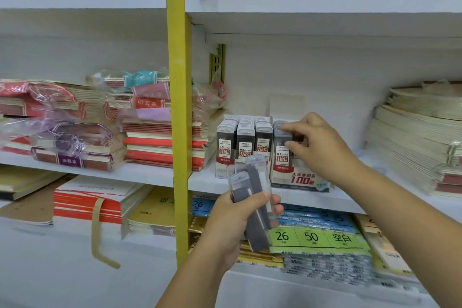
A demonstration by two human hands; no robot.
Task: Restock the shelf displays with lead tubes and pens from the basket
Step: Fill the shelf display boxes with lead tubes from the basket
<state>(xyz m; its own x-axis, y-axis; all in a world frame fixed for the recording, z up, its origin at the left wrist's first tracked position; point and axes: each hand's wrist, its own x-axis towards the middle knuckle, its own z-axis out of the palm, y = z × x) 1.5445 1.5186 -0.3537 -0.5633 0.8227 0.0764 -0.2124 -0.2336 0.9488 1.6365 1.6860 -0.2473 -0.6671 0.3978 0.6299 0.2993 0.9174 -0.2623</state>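
Lead tubes (252, 190): a small bundle of grey tubes with clear caps, upright and fanned, held near the viewer just in front of the shelf edge.
Left hand (240, 217): grip closed round the bundle's lower half, thumb across the front, fingers wrapped behind.
Front tube (282, 139): stands upright at the front of the 0.7 column in the display box, farther back and right of the bundle.
Right hand (317, 142): grip narrowed to a pinch on the front tube, index fingertip on its cap, thumb against its side, other fingers curled.
Display box (301, 180): white card box printed "100" in red, sitting on the shelf; the right hand hides its right part.
0.5 columns (243, 132): three packed columns of the same tubes, touching the display box on its left.
In the way: the bundle's caps overlap the lower fronts of these columns.
Shelf (205, 179): white board carrying both sets of tubes.
Yellow upright (178, 107): post just left of the tubes.
Notebook stacks (160, 137): red-and-cream piles, some plastic-wrapped, left of the post.
Pale stacks (412, 145): cream booklets far right.
Label sheets (317, 237): green and blue packs on the shelf below, behind the left hand.
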